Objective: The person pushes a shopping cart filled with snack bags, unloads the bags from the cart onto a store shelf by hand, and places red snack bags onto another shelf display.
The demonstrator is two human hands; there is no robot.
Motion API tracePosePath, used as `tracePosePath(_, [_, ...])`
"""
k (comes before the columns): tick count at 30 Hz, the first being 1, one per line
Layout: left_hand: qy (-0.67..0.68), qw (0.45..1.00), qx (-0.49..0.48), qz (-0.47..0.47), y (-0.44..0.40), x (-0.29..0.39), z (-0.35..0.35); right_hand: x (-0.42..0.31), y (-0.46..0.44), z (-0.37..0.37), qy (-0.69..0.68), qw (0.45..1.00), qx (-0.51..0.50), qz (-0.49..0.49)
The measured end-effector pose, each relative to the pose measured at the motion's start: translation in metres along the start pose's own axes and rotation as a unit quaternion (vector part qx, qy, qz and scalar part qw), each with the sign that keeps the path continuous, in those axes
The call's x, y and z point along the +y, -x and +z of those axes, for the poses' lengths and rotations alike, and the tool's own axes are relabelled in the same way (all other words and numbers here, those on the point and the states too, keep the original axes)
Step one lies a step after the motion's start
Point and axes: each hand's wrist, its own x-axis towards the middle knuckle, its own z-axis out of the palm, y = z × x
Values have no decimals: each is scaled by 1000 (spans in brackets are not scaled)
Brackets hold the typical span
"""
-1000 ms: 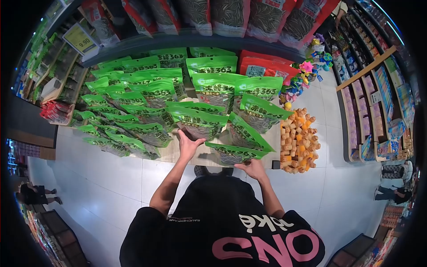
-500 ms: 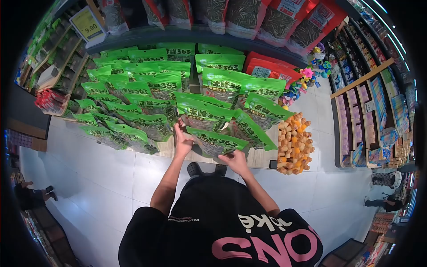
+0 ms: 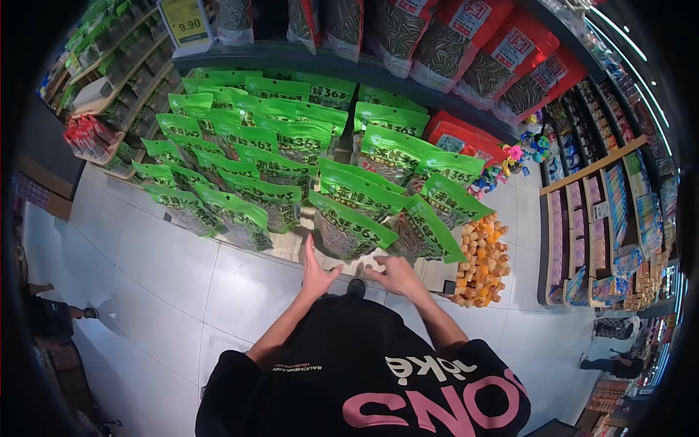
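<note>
My left hand [image 3: 317,271] is open at the front edge of the wooden display shelf [image 3: 284,246], thumb and fingers apart, with nothing in it. To its right, my right hand [image 3: 395,275] is also open, its fingers reaching toward the lower edge of a green snack bag [image 3: 351,224] marked 363. That bag stands tilted in the front row, just beyond both hands. Behind it another green bag [image 3: 362,186] leans back, and a further green bag [image 3: 426,231] slants at its right. Contact between the fingertips and the front bag cannot be made out.
Several rows of green bags [image 3: 240,175] fill the left side. Red bags of sunflower seeds [image 3: 444,51] line the shelf above, near a price sign [image 3: 188,28] reading 9.90. Orange and tan bundled pieces [image 3: 480,266] are at the right end. A person [image 3: 619,364] is far right.
Both hands have let go of the front green bag and drawn back toward my body, opening. The bag stays standing in the front row. The camera view has shifted slightly.
</note>
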Motion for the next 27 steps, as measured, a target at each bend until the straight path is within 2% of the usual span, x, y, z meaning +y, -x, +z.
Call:
tracePosePath(2, [-19, 1000, 10, -13, 1, 3, 3, -52, -5, -101, -126, 981, -139, 40])
tracePosePath(4, [-37, 999, 12, -4, -2, -1, 6, -77, -19, -165, -153, 985, -17, -84])
tracePosePath(5, [-48, 999, 16, -1, -4, -1, 8, -86, -39, -188, -83, 980, 85, -161])
tracePosePath(6, [-59, 998, 20, 2, -5, -2, 10, -97, -60, -210, -24, 978, 122, -170])
tracePosePath(8, [-75, 997, 19, 9, -8, -4, 13, -98, -112, -238, 99, 975, 114, -162])
tracePosePath(12, [-93, 995, 22, 11, -18, -15, 13, -31, -210, -212, 307, 934, 27, -179])
tracePosePath(14, [-98, 995, 27, 11, -17, -12, 12, -41, -215, -199, 306, 948, -44, -82])
tracePosePath(15, [-99, 995, 30, 8, -16, -12, 12, -27, -225, -189, 284, 954, -6, -97])
tracePosePath(18, [-101, 994, 38, -6, -15, -13, 14, -42, -224, -183, 254, 960, 5, -114])
tracePosePath(19, [-96, 995, 40, -6, -15, -12, 14, -48, -219, -179, 258, 956, 41, -136])
tracePosePath(27, [-101, 995, 25, -12, -13, -10, 11, -67, -227, -179, 214, 966, 83, -117])
